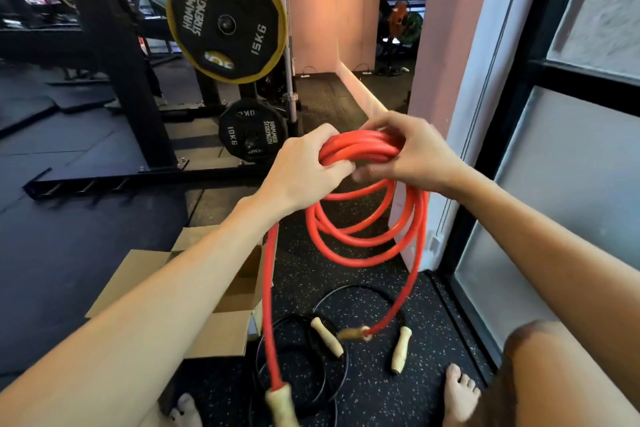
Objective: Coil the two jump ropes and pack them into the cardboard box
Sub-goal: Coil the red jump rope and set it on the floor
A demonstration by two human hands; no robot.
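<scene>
You held the red jump rope [360, 147] in hanging loops above the floor [381, 392], the grip of your left hand [304, 166] and right hand [412, 156] closed round the bunched top. The black jump rope [323, 336] lay loose below, beside the open cardboard box [221, 333]. The thick cord looked springy and weighty, likely to unwind unless held where the loops met.

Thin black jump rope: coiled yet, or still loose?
Loose: the thin black jump rope with wooden handles lies sprawled in uneven loops on the speckled rubber floor, outside the brown cardboard box.
</scene>
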